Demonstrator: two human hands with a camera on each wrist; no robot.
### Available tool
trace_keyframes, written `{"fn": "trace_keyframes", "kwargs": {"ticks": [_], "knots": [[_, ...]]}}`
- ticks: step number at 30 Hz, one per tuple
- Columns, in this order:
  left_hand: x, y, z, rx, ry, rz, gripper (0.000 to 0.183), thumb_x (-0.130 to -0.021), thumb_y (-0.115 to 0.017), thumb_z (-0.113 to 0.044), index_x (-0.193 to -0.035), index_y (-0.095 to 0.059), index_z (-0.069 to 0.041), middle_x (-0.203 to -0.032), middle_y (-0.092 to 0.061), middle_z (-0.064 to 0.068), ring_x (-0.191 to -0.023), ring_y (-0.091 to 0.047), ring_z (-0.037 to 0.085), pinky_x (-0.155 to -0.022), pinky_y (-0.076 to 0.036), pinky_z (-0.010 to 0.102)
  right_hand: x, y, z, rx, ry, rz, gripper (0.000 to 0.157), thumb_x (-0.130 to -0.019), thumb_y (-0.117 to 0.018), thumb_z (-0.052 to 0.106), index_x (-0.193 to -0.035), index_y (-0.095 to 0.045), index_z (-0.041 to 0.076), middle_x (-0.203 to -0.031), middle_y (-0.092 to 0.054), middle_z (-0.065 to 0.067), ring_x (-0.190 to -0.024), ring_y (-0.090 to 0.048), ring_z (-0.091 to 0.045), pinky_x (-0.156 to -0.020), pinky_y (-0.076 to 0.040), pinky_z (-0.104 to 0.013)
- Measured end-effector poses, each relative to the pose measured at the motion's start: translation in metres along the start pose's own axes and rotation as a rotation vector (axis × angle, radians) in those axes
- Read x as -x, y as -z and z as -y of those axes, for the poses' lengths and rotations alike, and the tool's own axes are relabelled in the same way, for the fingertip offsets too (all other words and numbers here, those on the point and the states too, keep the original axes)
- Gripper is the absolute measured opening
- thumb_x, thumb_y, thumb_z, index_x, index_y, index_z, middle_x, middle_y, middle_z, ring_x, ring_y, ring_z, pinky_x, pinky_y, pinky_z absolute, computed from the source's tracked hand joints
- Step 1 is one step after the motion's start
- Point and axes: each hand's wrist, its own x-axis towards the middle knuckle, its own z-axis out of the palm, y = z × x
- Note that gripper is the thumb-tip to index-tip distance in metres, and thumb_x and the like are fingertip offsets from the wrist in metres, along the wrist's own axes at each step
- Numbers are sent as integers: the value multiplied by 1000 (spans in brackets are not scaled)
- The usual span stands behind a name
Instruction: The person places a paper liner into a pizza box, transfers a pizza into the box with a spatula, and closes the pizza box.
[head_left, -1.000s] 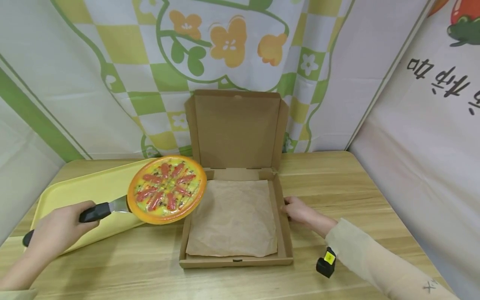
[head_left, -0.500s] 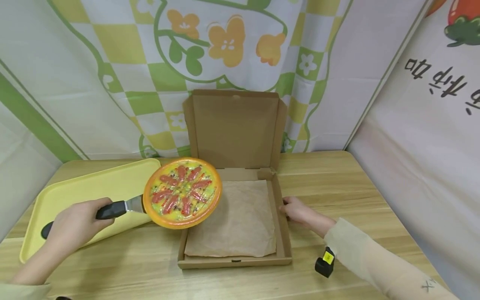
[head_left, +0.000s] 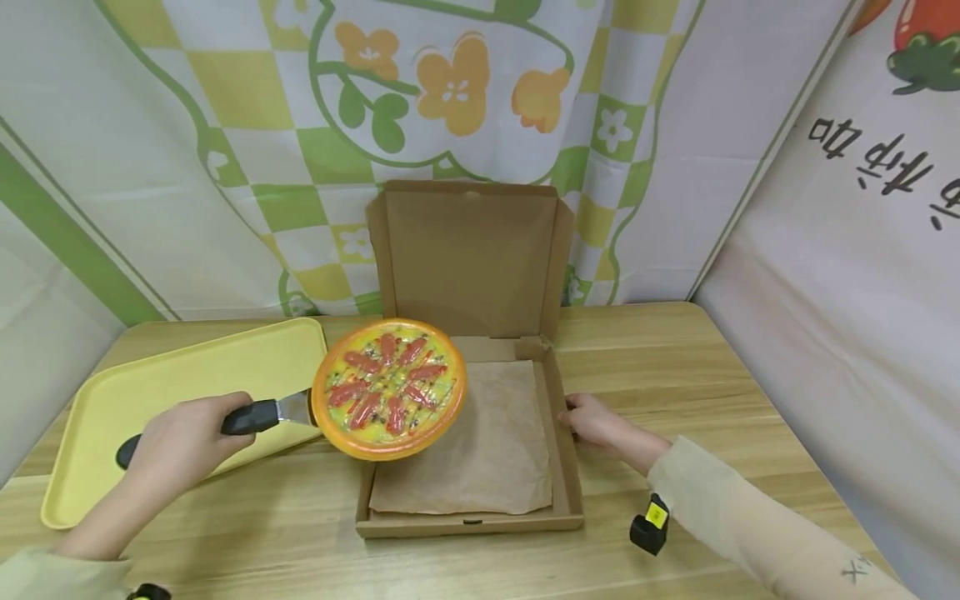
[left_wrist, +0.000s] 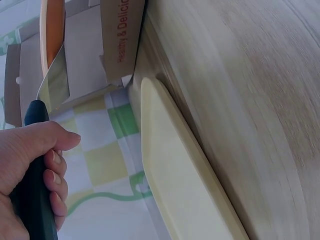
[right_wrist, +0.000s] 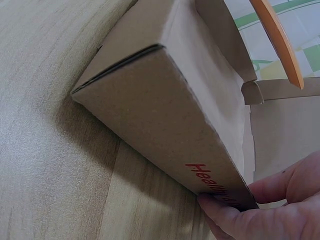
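Note:
My left hand (head_left: 183, 440) grips the black handle of a pizza spatula (head_left: 296, 407), fingers wrapped round it in the left wrist view (left_wrist: 35, 155). On the blade rides a round pizza (head_left: 390, 389) with an orange rim and red sausage-like pieces. It hangs above the left part of an open cardboard pizza box (head_left: 567, 467), clear of the box floor. Brown paper (head_left: 502, 467) lines the box, partly hidden by the pizza. With thumb and fingers on either side, my right hand (head_left: 596, 421) pinches the box's right wall (right_wrist: 160, 115).
A yellow tray (head_left: 217, 358) lies at the left on the wooden table (head_left: 645, 350), below the left hand. The box lid (head_left: 472, 258) stands upright against a patterned curtain (head_left: 285, 150). White cloth walls rise on both sides.
The left hand has carried the spatula and pizza rightward, from beside the box to over its left part. The right hand has stayed on the box wall.

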Motion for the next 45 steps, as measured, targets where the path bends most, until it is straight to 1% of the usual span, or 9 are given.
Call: {"fn": "trace_keyframes", "kwargs": {"ticks": [6,8,12,18,25,33,40,45], "knots": [[-4,-3,-8,2,-21,-8,16,-74,-69,-10,-74,-54,-17,-53,-36,-6,-48,-31,11,-44,-21,26,1,-1,0,6,3,7,43,-94,-30,-4,-129,-18,-26,-127,-34,-38,-115,-41,-42,-93,-40,-47],[-5,-4,-11,0,-32,-13,17,-74,-69,-10,-73,-54,-17,-53,-35,-6,-48,-31,11,-45,-20,26,1,-1,0,-1,2,4,43,-94,-30,-4,-129,-19,-26,-127,-34,-38,-116,-41,-43,-93,-40,-47],[-9,-5,-16,3,-44,-10,17,-73,-70,-10,-75,-55,-16,-53,-35,-6,-48,-31,11,-45,-20,25,1,-1,0,-3,-2,-2,42,-94,-30,-4,-129,-20,-25,-128,-35,-38,-116,-41,-42,-94,-39,-47],[-14,-9,-26,9,-42,17,16,-72,-72,-10,-78,-58,-14,-54,-39,-6,-50,-32,12,-46,-20,26,0,0,0,-5,8,-4,40,-93,-31,-5,-127,-23,-26,-125,-37,-38,-113,-43,-41,-93,-41,-46],[-16,-16,-34,12,-54,9,17,-71,-73,-11,-77,-58,-16,-56,-41,-7,-51,-32,12,-47,-21,27,1,-2,1,12,-11,-10,42,-94,-31,-4,-129,-20,-25,-131,-31,-38,-120,-37,-43,-96,-37,-48],[-18,-23,-44,5,-95,-11,19,-72,-73,-13,-73,-55,-17,-56,-41,-7,-51,-33,11,-46,-23,26,1,-1,0,10,8,-12,40,-93,-31,-5,-127,-24,-25,-125,-38,-37,-114,-43,-42,-93,-41,-46],[-23,-32,-51,-8,-114,-4,21,-69,-74,-10,-70,-53,-17,-57,-43,-7,-52,-34,12,-46,-25,27,1,-2,1,5,12,-10,41,-93,-30,-5,-127,-22,-26,-126,-37,-38,-114,-42,-43,-93,-41,-46],[-25,-37,-56,-19,-116,3,20,-68,-71,-8,-68,-53,-16,-56,-43,-7,-52,-35,12,-46,-26,27,2,-2,1,-1,12,-5,41,-93,-30,-5,-127,-23,-26,-126,-36,-38,-114,-43,-41,-93,-41,-46]]}}
